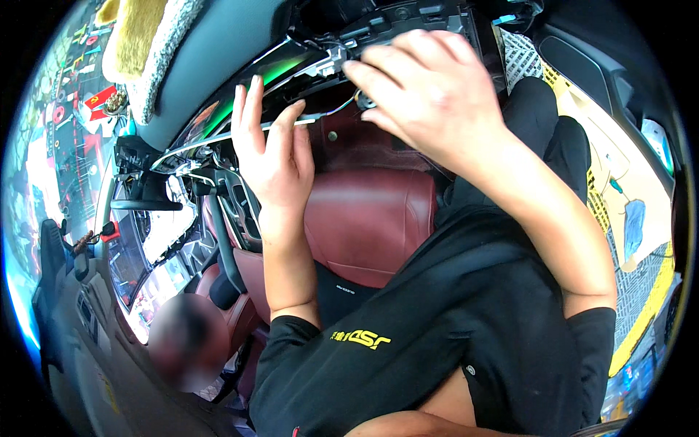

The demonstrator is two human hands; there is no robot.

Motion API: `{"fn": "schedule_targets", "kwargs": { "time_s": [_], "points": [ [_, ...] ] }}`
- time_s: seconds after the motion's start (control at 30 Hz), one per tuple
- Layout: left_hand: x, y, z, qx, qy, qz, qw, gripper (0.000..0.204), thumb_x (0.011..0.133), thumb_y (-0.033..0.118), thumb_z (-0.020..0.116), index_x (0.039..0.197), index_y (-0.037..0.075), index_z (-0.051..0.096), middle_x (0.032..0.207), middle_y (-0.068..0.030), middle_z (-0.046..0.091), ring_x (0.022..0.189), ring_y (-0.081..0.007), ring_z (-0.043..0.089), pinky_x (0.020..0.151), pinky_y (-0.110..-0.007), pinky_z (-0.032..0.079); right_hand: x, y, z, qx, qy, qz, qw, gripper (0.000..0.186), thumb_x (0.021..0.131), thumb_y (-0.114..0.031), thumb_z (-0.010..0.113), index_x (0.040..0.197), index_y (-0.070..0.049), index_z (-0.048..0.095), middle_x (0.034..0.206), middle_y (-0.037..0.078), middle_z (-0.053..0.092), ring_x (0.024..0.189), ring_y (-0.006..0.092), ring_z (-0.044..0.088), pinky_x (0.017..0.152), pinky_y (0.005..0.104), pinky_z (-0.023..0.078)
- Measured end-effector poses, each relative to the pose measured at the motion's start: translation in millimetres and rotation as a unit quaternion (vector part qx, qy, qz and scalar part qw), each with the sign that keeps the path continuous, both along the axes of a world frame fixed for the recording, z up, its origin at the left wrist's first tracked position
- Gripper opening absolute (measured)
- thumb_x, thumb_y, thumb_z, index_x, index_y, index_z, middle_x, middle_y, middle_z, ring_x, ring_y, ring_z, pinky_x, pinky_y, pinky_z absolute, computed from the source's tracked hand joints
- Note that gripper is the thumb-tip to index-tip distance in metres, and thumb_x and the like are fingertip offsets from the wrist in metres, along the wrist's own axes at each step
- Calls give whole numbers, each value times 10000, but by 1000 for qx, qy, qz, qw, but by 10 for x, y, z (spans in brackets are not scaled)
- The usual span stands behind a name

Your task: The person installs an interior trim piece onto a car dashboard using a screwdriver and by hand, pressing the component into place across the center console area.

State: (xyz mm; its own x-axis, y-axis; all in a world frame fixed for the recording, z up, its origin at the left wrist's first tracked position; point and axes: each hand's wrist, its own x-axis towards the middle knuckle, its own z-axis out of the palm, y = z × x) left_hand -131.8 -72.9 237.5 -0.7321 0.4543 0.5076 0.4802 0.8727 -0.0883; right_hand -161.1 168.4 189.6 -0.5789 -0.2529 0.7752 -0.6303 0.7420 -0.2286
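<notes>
My left hand (273,156) is raised at a long glossy dashboard trim panel (280,67) with a green reflection. Its fingers are spread and lie over the panel's lower edge; no grip round it shows. Farther right, my right hand (440,91) reaches over the uncovered dashboard frame (397,20), fingers apart and pointing left. Nothing held shows in it, though its palm side is partly hidden. Between the hands, a thin coloured wire (341,109) runs from the panel's end toward a small round part beneath my right fingers.
A dark red leather seat (371,218) lies below my hands. The steering wheel (145,205) and centre console (244,204) are on the left. Fluffy objects (138,44) rest on the dashboard top. At right, beyond the open door, a blue cloth (633,226) lies on a light board.
</notes>
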Motion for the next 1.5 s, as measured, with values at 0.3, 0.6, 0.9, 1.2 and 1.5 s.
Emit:
{"fn": "schedule_targets", "kwargs": {
  "time_s": [0.3, 0.6, 0.9, 1.2, 1.5],
  "points": [
    [66, 36, 61, -24, -12, 9, 1000, 209, 912, 26, 688, 1103, 9, 774, 1457, -245, 610, 1339, -401, 581, 1161, -492, 420, -75, -43, 21, -107, -51, 43, 992, 292, 809, -241, 743, 1059, -90, 754, 1121, 20, 695, 1109, 201, 615, 985, 391, 471],
    [-28, -35, -178, 55, 56, 20, 997, 520, 901, 151, 786, 1377, 8, 633, 1483, -263, 557, 1386, -440, 530, 1179, -554, 385, -232, 19, 129, -104, -130, 97, 981, 616, 803, -381, 837, 1314, -74, 684, 1313, 71, 684, 1267, 262, 618, 1100, 429, 454],
    [86, -1777, -860, 219, 56, 357, 906, 734, 1007, 168, 618, 1593, -129, 290, 1678, -341, 256, 1586, -450, 230, 1303, -490, 182, -207, -9, 253, -103, -74, 134, 983, 701, 756, -380, 869, 1308, -4, 658, 1295, 179, 674, 1187, 366, 652, 1050, 479, 503],
    [9, -1996, -553, 97, -3, 293, 951, 841, 911, 100, 663, 1621, -99, 258, 1696, -368, 172, 1580, -483, 233, 1285, -455, 261, -163, -99, 234, -32, -70, 96, 992, 684, 793, -367, 864, 1325, 2, 644, 1328, 210, 649, 1217, 386, 632, 1047, 468, 497],
    [1120, -2224, -1704, 122, 17, 340, 932, 678, 989, 189, 683, 1564, -51, 413, 1650, -322, 323, 1518, -481, 349, 1248, -516, 308, 140, -334, 420, 15, 4, 299, 954, 311, 799, -150, 867, 1051, -16, 743, 1024, 121, 721, 991, 316, 697, 863, 396, 559]
  ]
}}
